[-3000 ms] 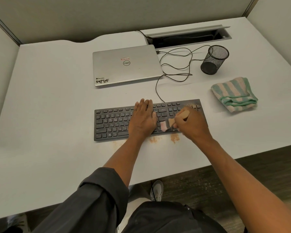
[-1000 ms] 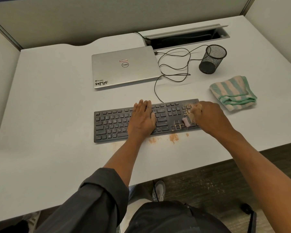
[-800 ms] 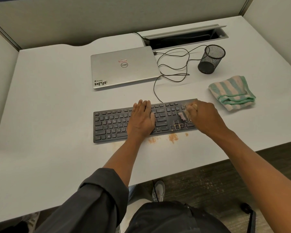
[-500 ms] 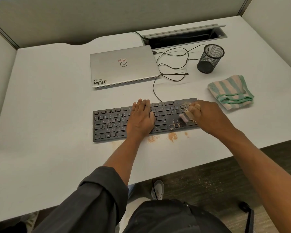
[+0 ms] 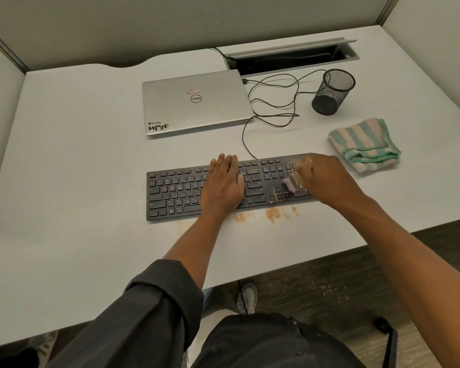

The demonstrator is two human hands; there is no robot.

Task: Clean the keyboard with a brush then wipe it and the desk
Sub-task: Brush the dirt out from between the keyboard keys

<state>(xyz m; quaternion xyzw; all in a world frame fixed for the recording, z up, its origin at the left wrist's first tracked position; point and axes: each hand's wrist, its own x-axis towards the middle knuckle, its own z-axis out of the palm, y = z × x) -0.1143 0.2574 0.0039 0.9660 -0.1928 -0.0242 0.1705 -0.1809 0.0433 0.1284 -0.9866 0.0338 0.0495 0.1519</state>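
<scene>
Gripping a small wooden-handled brush (image 5: 294, 181) with pale pink bristles, the right hand (image 5: 327, 179) works the number-pad end of the long black keyboard (image 5: 178, 193), whose long axis runs left to right across the white bench (image 5: 77, 155). The left hand (image 5: 223, 185) lies flat, fingers together, pressing the middle keys. Orange crumbs (image 5: 272, 213) sit just beside the near edge; remaining debris lies under the right hand.

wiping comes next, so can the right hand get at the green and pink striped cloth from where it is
Probably yes. The folded green and pink striped cloth lies on the bare white desk just beyond the right hand, nothing between them. But that hand grips the small wooden brush, so it must put that down first.
</scene>
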